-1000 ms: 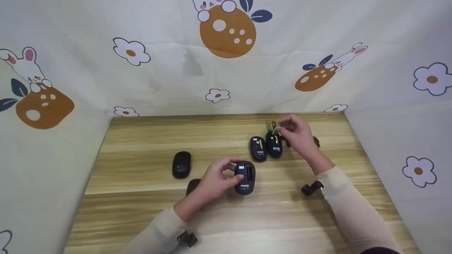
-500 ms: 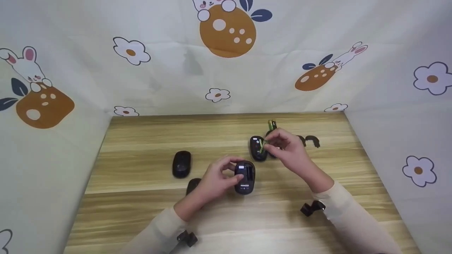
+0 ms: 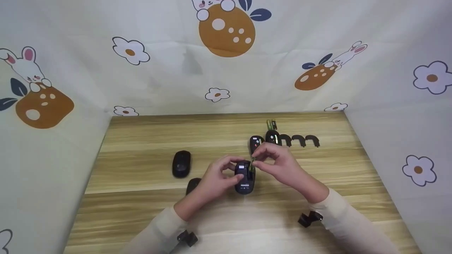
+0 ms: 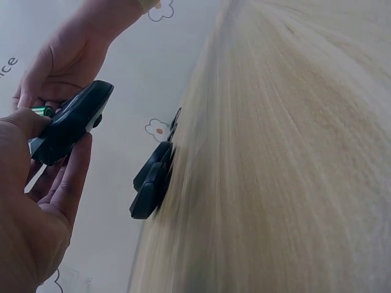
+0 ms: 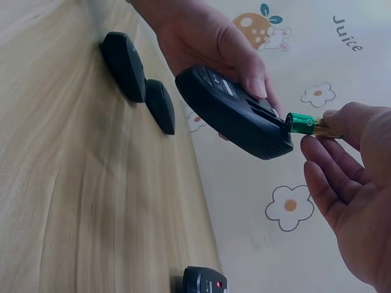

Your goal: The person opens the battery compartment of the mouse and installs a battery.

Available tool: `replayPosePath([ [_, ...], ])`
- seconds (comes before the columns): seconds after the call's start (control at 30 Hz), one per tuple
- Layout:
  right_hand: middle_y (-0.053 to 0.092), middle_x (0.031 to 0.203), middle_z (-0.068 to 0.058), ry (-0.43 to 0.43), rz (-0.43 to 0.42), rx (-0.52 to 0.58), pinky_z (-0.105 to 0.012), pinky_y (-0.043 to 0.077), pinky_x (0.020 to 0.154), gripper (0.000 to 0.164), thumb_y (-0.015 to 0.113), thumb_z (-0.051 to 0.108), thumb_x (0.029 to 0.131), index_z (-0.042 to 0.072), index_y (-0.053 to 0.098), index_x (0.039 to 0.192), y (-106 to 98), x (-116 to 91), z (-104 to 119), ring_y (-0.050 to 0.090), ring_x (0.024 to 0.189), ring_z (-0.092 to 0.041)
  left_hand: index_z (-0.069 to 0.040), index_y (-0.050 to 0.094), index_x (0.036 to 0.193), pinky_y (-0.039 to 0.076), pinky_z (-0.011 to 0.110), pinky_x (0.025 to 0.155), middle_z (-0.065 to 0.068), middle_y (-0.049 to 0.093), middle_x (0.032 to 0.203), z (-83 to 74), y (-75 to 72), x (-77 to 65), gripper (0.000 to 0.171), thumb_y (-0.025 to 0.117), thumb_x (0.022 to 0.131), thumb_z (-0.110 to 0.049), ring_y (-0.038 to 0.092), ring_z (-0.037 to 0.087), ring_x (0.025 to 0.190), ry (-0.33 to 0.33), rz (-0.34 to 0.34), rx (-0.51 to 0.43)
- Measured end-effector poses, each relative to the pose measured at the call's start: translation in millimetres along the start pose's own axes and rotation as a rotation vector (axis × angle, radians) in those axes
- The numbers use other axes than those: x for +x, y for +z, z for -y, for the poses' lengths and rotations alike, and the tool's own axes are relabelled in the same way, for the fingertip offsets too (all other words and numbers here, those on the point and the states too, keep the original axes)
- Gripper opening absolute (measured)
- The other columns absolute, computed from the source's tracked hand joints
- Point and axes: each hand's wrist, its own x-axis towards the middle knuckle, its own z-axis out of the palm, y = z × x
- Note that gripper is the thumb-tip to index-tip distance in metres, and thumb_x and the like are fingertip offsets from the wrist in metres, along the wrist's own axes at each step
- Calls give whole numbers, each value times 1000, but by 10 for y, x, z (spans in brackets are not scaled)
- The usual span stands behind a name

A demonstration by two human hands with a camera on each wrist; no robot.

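My left hand (image 3: 219, 176) grips a black computer mouse (image 3: 244, 183) above the table, underside up, its thumb on the bottom face and fingers at the far side. The mouse's long battery slot (image 5: 263, 110) lies uncovered. Between thumb and fingertips my right hand (image 3: 277, 160) pinches a green and gold battery (image 5: 303, 124). That battery's green end is at the edge of the slot, tilted; whether it touches the mouse I cannot tell. In the left wrist view only the battery's green end (image 4: 43, 111) shows past the left thumb.
Two overturned mice, one nearer (image 3: 255, 141) and one farther (image 3: 273, 137), lie behind the right hand. Batteries (image 3: 271, 124) lie beyond them. Several curved black covers (image 3: 298, 140) sit to the right. Two upright mice, one at left (image 3: 181, 164) and one partly hidden (image 3: 193, 185), are by the left arm.
My right hand has come from the batteries at the back, leftward and nearer, bringing one battery to the held mouse. The left hand and its mouse have stayed put.
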Motion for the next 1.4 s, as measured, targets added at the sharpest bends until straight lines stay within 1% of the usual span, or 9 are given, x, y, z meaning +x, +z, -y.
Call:
replayPosePath([
  [0.2, 77, 104, -4, -55, 37, -72, -31, 64, 84, 18, 85, 1, 95, 9, 77, 108, 34, -11, -5, 72, 90, -20, -13, 73, 140, 69, 35, 79, 6, 70, 133, -13, 6, 1, 46, 84, 96, -6, 72, 23, 110, 2, 0, 10],
  [0.5, 75, 107, 0, -101, 61, -139, -32, 64, 87, 19, 87, 4, 94, 14, 81, 109, 52, -32, -29, 71, 96, -21, -13, 73, 139, 69, 37, 79, 5, 70, 135, -33, 10, -1, 46, 85, 95, -5, 72, 21, 110, 16, 2, 22],
  [0.73, 69, 108, 4, -9, 51, -155, -31, 54, 95, 13, 87, 13, 96, 21, 85, 106, 77, -82, -52, 65, 105, -20, -10, 72, 140, 69, 37, 82, 7, 71, 138, -43, 16, -3, 46, 82, 96, -2, 72, 24, 111, 18, 6, 2],
  [0.8, 68, 108, 3, 5, 42, -141, -30, 55, 95, 13, 87, 13, 96, 21, 85, 106, 89, -92, -69, 65, 105, -21, -9, 72, 140, 69, 37, 82, 8, 71, 138, -46, 18, -4, 46, 82, 96, -1, 72, 24, 111, 22, 5, -2],
  [0.93, 69, 112, -3, 55, 19, -71, -32, 61, 92, 17, 85, 9, 97, 14, 80, 112, 123, -112, -86, 68, 101, -24, -8, 72, 140, 70, 38, 80, 9, 71, 135, -51, 24, -7, 46, 83, 95, -1, 72, 24, 110, 28, -4, -2],
  [1.07, 73, 117, -6, 196, 3, 14, -35, 64, 89, 27, 83, 9, 99, 10, 73, 124, 163, -140, -93, 71, 101, -26, -9, 72, 139, 70, 38, 77, 8, 71, 132, -52, 29, -12, 46, 83, 95, -1, 71, 25, 110, 38, -14, 2],
  [1.2, 74, 124, -12, 320, 3, 115, -38, 66, 93, 29, 79, 10, 102, 5, 72, 130, 201, -165, -96, 74, 108, -30, -12, 73, 139, 70, 38, 76, 5, 71, 133, -53, 34, -17, 46, 83, 95, -1, 70, 25, 111, 51, -16, 0],
  [1.3, 72, 130, -17, 349, -3, 200, -42, 66, 97, 28, 77, 7, 102, 1, 72, 130, 221, -175, -99, 74, 113, -34, -13, 73, 139, 70, 38, 76, 4, 70, 134, -56, 41, -18, 46, 83, 96, -1, 70, 25, 112, 56, -12, -3],
  [1.4, 71, 131, -18, 344, -21, 227, -44, 66, 97, 27, 76, 5, 102, 0, 72, 128, 239, -182, -98, 74, 115, -35, -14, 73, 139, 70, 38, 76, 4, 70, 135, -62, 48, -18, 45, 83, 97, -2, 70, 25, 112, 54, -6, -6],
])
